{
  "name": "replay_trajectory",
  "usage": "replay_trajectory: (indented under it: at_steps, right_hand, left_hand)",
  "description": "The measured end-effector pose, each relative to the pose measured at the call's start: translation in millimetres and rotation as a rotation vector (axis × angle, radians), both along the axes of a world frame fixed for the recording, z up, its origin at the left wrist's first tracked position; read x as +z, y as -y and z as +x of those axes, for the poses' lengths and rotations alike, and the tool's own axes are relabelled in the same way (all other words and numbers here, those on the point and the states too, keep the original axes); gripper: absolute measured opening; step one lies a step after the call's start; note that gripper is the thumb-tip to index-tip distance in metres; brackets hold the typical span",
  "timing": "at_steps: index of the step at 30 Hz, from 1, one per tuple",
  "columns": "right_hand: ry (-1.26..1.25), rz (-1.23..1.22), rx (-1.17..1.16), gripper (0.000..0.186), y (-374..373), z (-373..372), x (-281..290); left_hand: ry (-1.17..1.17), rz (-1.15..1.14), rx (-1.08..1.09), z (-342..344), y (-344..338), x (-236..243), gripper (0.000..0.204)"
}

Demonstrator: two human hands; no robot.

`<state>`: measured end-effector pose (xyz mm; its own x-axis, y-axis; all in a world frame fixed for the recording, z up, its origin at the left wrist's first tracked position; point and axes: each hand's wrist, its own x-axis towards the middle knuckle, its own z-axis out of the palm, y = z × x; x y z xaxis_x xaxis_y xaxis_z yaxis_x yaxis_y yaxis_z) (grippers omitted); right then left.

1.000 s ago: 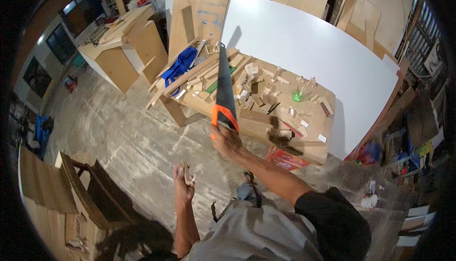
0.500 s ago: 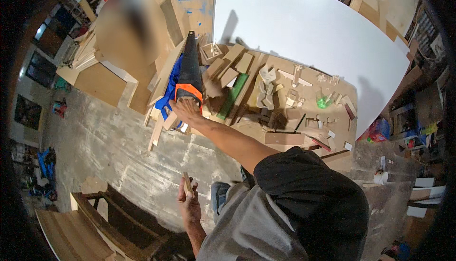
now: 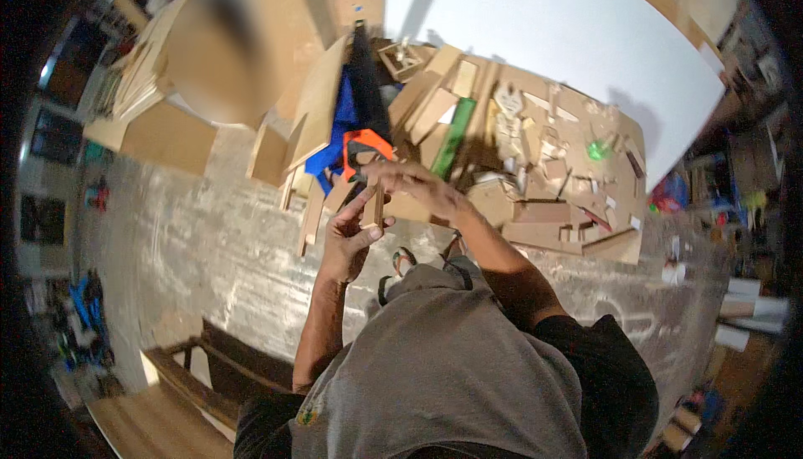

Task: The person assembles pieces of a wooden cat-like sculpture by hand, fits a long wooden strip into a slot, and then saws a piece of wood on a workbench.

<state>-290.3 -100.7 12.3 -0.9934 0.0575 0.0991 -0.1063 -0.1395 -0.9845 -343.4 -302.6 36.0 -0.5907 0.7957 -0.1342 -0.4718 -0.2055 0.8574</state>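
Observation:
Held upright in my left hand [image 3: 350, 237] is a small wooden block [image 3: 375, 206], gripped between thumb and fingers. My right hand [image 3: 418, 187] is beside the block's upper end, fingers stretched out and somewhat blurred; whether they touch it I cannot tell. Just beyond both hands rests a hand saw with an orange handle [image 3: 368, 139]. Its dark blade [image 3: 365, 83] points away from me, next to a blue cloth [image 3: 337, 129] and leaning boards.
A workbench [image 3: 535, 196] to the right carries wood offcuts, a green strip [image 3: 454, 137] and a pencil [image 3: 565, 181]. Behind it stands a large white panel [image 3: 535, 33]. Stacked boards [image 3: 167, 137] are at the left, and a wooden frame [image 3: 188, 375] lies at lower left.
My right hand has let go of the saw handle and come back toward the block. My left hand has risen with the block to meet it. My view has shifted.

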Motion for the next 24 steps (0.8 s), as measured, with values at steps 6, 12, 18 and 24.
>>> replay_trajectory:
  at_steps: [6,12,18,24]
  right_hand:
    - [0.188,-0.268,-0.479,0.035,23,70,-36]
    - [0.338,-0.453,-0.737,0.036,21,152,-63]
    - [0.065,0.729,-1.164,0.029,-66,260,-96]
    - [0.827,0.893,-1.448,0.039,-290,445,-103]
  left_hand:
    - [0.098,0.027,-0.272,8,-53,-15,0.053]
    - [-0.341,-0.133,-0.400,58,-120,-62,0.025]
    - [-0.440,-0.088,-0.461,142,-202,-64,0.026]
    - [-0.102,-0.312,-0.456,211,-271,-76,0.038]
